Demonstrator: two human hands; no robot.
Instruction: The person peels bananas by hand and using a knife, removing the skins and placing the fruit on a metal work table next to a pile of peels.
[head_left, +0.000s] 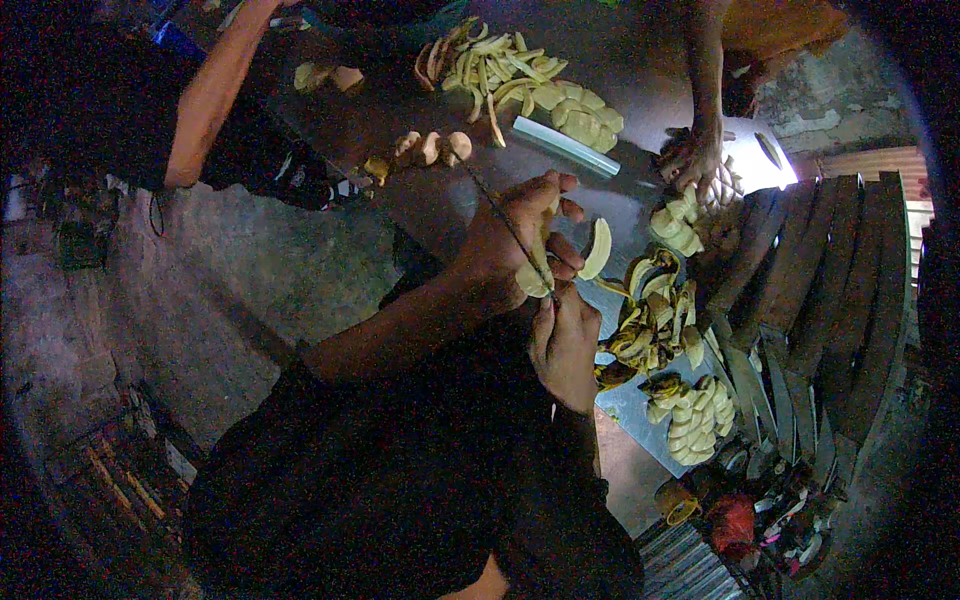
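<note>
My left hand (517, 232) is closed around a peeled banana (534, 279), mostly hidden by the fingers. Another pale peeled banana (596, 251) shows at its fingertips; whether they grip it cannot be told. A long, thin dark tool (499, 196), perhaps a knife seen edge-on, crosses over this hand. Its lower end meets my right hand (568, 341), which is shut on it. Just right of my hands, dark-spotted banana peels (652, 315) lie heaped on the metal tabletop (634, 412). Several peeled bananas (694, 424) sit in a pile nearer me.
Farther off are a heap of pale strips (510, 64), more peeled bananas (585, 116) and a shiny tube or roll (566, 146). Another person's hand (697, 165) reaches to bananas (679, 221). A second person's arm (214, 97) is upper left. Slatted boards (817, 300) stand right.
</note>
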